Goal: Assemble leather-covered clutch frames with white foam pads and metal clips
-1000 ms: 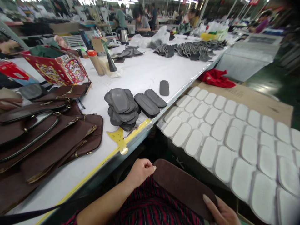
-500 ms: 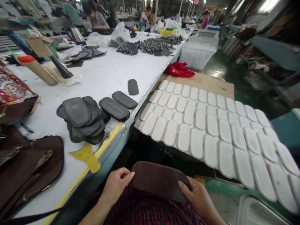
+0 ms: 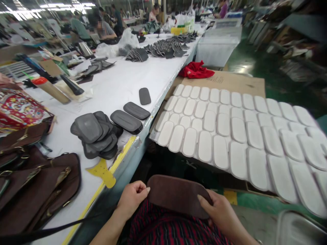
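Observation:
A dark brown leather panel [image 3: 176, 195], oblong with rounded ends, is held over my lap. My left hand [image 3: 134, 197] pinches its left end between thumb and curled fingers. At the other end my right hand [image 3: 217, 207] grips the panel, thumb on top and fingers partly hidden beneath. To the left on the table lies a heap of dark grey rounded pieces [image 3: 89, 127]. Beside it are a small stack of longer dark pieces [image 3: 126, 121], another dark piece [image 3: 136, 110] and a smaller one [image 3: 145, 96].
Rows of white-faced oval pieces [image 3: 238, 129] cover a board at right. A yellow fishtail-shaped piece [image 3: 103, 173] sits at the edge of the white table [image 3: 122, 78]. Brown bags [image 3: 51, 187], a glue bottle [image 3: 51, 90] and a red cloth [image 3: 196, 70] lie around. People work farther back.
The view has shifted slightly, so the table and board appear displaced. Both hands keep the brown panel in nearly the same position.

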Demonstrator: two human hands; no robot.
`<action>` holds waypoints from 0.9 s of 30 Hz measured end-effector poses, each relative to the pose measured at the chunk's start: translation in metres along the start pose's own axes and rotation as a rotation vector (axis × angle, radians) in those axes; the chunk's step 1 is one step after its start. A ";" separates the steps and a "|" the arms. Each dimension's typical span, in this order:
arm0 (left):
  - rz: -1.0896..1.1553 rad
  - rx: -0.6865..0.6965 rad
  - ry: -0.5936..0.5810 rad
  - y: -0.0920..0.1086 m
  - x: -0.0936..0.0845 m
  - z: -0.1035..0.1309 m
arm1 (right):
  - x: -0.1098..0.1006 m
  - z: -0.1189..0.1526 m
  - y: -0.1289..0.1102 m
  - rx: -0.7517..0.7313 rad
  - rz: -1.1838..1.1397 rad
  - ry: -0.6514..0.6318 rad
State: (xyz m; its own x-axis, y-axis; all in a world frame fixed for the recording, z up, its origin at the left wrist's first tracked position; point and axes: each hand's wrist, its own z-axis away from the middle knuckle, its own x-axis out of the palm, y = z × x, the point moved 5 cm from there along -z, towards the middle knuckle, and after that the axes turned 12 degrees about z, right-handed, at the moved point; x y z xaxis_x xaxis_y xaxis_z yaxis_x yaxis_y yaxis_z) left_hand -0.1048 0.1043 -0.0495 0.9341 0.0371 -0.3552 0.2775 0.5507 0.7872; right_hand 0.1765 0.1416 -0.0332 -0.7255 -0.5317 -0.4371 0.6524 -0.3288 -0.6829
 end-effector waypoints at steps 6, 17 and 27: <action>0.069 -0.033 -0.004 -0.009 0.002 -0.001 | 0.000 0.000 0.001 0.012 0.034 0.072; -0.555 0.642 -0.031 0.055 0.009 0.017 | 0.001 -0.004 0.007 0.006 0.033 0.019; -0.701 0.903 -0.402 0.070 0.074 0.014 | -0.016 0.011 0.010 0.006 -0.097 -0.019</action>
State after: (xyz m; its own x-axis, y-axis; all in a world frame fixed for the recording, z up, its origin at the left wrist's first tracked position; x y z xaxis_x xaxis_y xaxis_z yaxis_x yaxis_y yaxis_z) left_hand -0.0131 0.1344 -0.0138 0.4767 -0.3857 -0.7899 0.6586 -0.4384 0.6116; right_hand 0.1968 0.1382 -0.0262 -0.7809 -0.5118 -0.3580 0.5807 -0.3838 -0.7179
